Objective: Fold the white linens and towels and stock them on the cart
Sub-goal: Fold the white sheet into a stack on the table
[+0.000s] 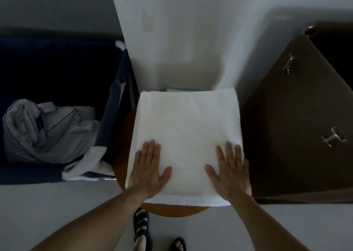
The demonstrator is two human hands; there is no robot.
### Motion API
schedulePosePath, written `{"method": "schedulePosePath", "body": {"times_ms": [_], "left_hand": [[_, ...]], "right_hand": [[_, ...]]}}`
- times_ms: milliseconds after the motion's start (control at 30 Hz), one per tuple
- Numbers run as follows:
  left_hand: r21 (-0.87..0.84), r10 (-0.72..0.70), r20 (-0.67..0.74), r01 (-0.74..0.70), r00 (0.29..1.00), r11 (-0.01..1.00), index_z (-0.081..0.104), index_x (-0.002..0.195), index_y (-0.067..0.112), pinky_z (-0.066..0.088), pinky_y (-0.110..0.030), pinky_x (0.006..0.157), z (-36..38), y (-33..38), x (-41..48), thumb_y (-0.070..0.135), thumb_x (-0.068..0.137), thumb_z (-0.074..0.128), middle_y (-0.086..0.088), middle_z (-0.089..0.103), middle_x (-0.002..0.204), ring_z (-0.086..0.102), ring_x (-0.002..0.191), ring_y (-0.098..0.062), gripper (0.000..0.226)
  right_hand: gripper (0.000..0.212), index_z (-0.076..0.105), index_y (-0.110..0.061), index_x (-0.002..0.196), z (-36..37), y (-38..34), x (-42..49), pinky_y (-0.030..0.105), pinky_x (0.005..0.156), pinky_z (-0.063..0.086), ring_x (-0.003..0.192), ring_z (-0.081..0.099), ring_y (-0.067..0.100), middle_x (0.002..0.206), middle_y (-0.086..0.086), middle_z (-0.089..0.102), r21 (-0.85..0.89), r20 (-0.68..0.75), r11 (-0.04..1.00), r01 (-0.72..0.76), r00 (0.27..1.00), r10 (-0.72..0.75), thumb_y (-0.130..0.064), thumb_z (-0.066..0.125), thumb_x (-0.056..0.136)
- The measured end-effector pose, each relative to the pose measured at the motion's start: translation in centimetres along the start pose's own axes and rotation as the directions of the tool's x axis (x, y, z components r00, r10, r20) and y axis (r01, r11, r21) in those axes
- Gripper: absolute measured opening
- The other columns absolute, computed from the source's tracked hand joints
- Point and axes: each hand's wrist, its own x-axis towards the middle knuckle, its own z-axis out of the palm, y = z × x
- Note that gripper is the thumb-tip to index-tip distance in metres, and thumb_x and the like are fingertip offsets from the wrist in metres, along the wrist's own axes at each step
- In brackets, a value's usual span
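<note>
White terry towel [188, 128], folded into a thick rectangle, is laid on a small round wooden table [172, 211]. It is pressed flat near its front edge by the left hand [148, 171] and the right hand [229, 170], fingers straight and spread; nothing is gripped. The cloth is judged soft, limp, light and unbreakable, so it is best scooped from beneath or pinched at the folded edges to keep the layers together. No brand, label or writing can be read.

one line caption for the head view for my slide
Both hands, left and right, press flat on a folded white towel atop a round wooden table.
</note>
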Motion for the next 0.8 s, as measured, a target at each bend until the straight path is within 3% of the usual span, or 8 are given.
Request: {"method": "schedulePosePath", "body": {"times_ms": [133, 233, 333, 467, 633, 800], "left_hand": [[0.0, -0.001, 0.05, 0.001, 0.999, 1.0, -0.04, 0.142, 0.024, -0.022, -0.036, 0.115, -0.6, 0.2, 0.3, 0.076, 0.083, -0.013, 0.001, -0.043, 0.153, -0.042, 0.139, -0.015, 0.084], [0.014, 0.013, 0.085, -0.015, 0.996, 1.0, -0.026, 0.15, 0.021, -0.021, -0.037, 0.115, -2.4, -0.1, 0.5, 0.075, 0.082, -0.008, -0.003, -0.031, 0.159, -0.038, 0.139, -0.017, 0.089], [0.053, -0.001, 0.026, -0.001, 1.0, 0.999, -0.018, 0.154, 0.022, -0.018, -0.04, 0.114, -5.6, -1.2, 1.5, 0.073, 0.085, -0.006, 0.0, -0.026, 0.161, -0.033, 0.142, -0.017, 0.086], [0.027, -0.064, -0.098, 0.067, 0.993, 0.997, -0.007, 0.156, 0.019, -0.011, -0.043, 0.118, -11.0, -4.3, 3.0, 0.067, 0.091, 0.004, -0.001, -0.012, 0.165, -0.016, 0.15, -0.021, 0.082], [0.042, -0.182, -0.188, 0.193, 0.965, 0.98, 0.005, 0.157, 0.02, 0.003, -0.046, 0.121, -16.1, -12.7, 3.7, 0.06, 0.097, 0.024, -0.001, 0.0, 0.166, -0.008, 0.152, -0.021, 0.075], [-0.015, -0.286, -0.142, 0.287, 0.948, 0.958, 0.007, 0.157, 0.016, 0.01, -0.048, 0.121, -18.1, -26.7, 4.6, 0.061, 0.097, 0.026, -0.003, 0.005, 0.165, 0.001, 0.151, -0.023, 0.077]], "right_hand": [[0.085, -0.026, -0.032, 0.151, -0.5, -0.1, 0.1, 0.055, 0.121, -0.002, 0.146, -0.031, 0.029, 0.158, 0.001, -0.036, -0.036, 0.029, 0.999, 0.007, 1.0, -0.005, -0.079, -0.018, 0.08], [0.092, -0.016, -0.029, 0.155, -2.7, -0.9, 0.1, 0.059, 0.119, -0.003, 0.149, -0.024, 0.033, 0.162, 0.006, -0.025, -0.093, 0.05, 0.996, 0.014, 0.999, -0.01, -0.078, -0.022, 0.077], [0.092, -0.01, -0.029, 0.157, -6.1, -3.7, 0.9, 0.06, 0.118, -0.008, 0.15, -0.022, 0.03, 0.165, 0.005, -0.018, -0.061, -0.004, 0.997, 0.054, 0.999, -0.054, -0.077, -0.016, 0.079], [0.088, -0.008, -0.034, 0.156, -10.1, -9.8, 2.5, 0.056, 0.118, -0.012, 0.148, -0.027, 0.023, 0.164, -0.001, -0.022, 0.029, -0.066, 0.976, 0.216, 0.975, -0.213, -0.079, -0.008, 0.082], [0.094, -0.005, -0.033, 0.157, -13.6, -18.9, 6.1, 0.057, 0.12, -0.005, 0.149, -0.025, 0.024, 0.164, 0.0, -0.02, 0.051, -0.106, 0.934, 0.354, 0.932, -0.347, -0.081, -0.013, 0.077], [0.09, -0.003, -0.031, 0.157, -14.7, -31.2, 11.1, 0.055, 0.12, -0.001, 0.15, -0.021, 0.023, 0.166, 0.001, -0.014, 0.035, -0.114, 0.864, 0.503, 0.861, -0.496, -0.08, -0.007, 0.082]]}}
